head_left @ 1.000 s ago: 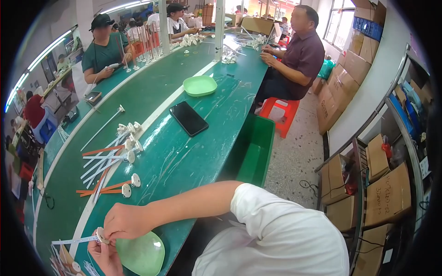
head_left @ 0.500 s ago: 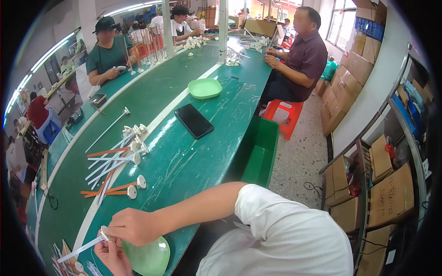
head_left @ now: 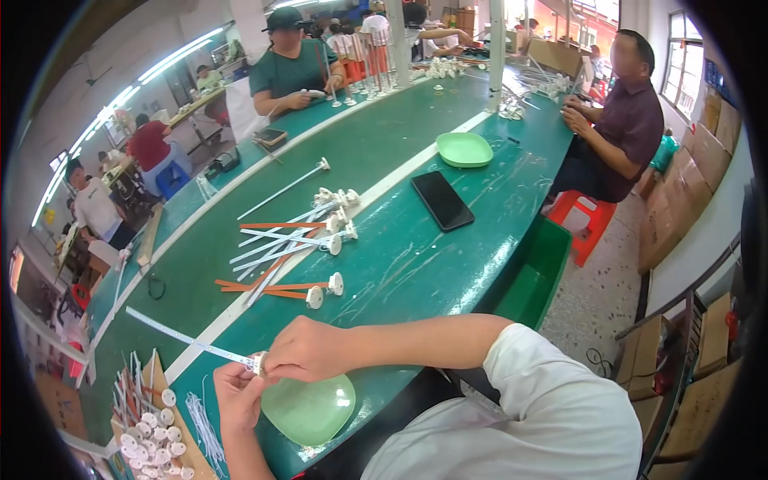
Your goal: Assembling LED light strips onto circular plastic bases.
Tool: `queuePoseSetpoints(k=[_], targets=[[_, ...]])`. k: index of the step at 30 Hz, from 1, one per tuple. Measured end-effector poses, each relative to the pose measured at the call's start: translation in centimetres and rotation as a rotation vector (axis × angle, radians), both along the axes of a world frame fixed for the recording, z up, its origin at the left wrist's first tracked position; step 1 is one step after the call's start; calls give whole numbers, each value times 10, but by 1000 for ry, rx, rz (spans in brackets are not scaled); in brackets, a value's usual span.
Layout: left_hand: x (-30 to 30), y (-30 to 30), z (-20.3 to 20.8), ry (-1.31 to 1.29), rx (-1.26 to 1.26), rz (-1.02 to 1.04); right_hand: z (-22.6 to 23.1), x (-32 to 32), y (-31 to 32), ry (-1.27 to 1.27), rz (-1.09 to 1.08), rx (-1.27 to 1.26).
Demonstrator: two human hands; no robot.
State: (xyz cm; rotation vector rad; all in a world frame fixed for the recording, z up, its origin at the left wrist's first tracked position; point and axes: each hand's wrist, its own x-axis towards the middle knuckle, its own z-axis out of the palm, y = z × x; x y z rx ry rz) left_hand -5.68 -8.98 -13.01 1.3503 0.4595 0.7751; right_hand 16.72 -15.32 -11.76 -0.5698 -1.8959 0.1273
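Observation:
Both of my hands are closed around a small white round fitting (head_left: 259, 365) with a long pale strip (head_left: 186, 338) attached. My left hand (head_left: 238, 398) pinches it from the near left side. My right hand (head_left: 306, 350) has its fingers pressed against the fitting's right side, hiding part of it. From there the strip points away to the far left. Just below the right hand lies a pale green dish (head_left: 310, 412). Beyond my hands, several white and orange strips (head_left: 272, 290) with white round ends lie loosely across one another.
At lower left, several white discs with strips (head_left: 150, 436) are heaped beside a bundle of thin white wires (head_left: 206, 432). A black phone (head_left: 442, 201) and another green dish (head_left: 465, 150) lie farther along the green table (head_left: 384, 276). A green bin (head_left: 532, 280) stands right of it. Co-workers sit opposite and at far right.
My view has swung left, shifting the scene rightward and revealing more of the disc heap. The held strip has tilted from pointing down-left to up-left. Both hands keep their grip.

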Motion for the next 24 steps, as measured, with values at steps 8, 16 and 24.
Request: queuePoseSetpoints(k=[8,16,24], targets=[[2,-6,21,12,-77,-26,-4,-10,-8,16,-122,24],[-96,38,122,661,478,394,1,-10,-4,-28,-168,56],[-265,63,197,1573,595,754,-2,-10,-9,-240,15,-12]])
